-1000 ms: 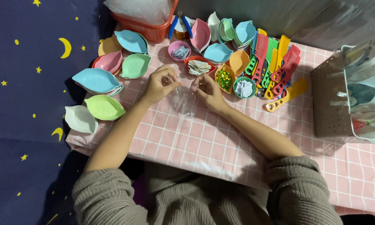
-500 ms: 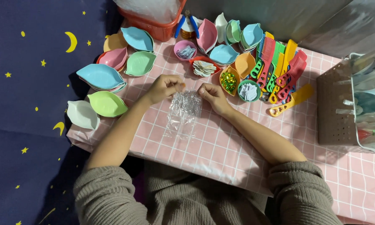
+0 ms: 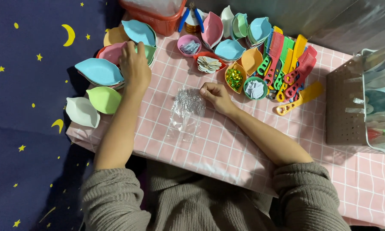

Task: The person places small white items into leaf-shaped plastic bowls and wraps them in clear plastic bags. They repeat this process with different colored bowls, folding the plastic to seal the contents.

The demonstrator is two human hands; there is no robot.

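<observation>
A clear crinkled plastic bag (image 3: 185, 113) lies flat on the pink checked tablecloth (image 3: 226, 145). My right hand (image 3: 214, 95) rests at the bag's upper right corner, fingers curled and pinching its edge. My left hand (image 3: 134, 68) has reached to the left, over the leaf-shaped dishes, its fingers on a green dish (image 3: 149, 52) beside a pink one (image 3: 112, 53). A light blue dish (image 3: 99, 72) lies just left of that hand.
More leaf-shaped dishes ring the table's left and back: pale green (image 3: 104, 99), white (image 3: 82, 112), blue (image 3: 139, 31). Small bowls hold sequins (image 3: 234, 79) and paper bits (image 3: 255, 89). Coloured combs (image 3: 286, 64) lie right of them. A perforated box (image 3: 344, 102) stands at the right.
My left hand let go of the bag and moved left to the dishes. The bag dropped flat on the cloth; my right hand stays at its corner.
</observation>
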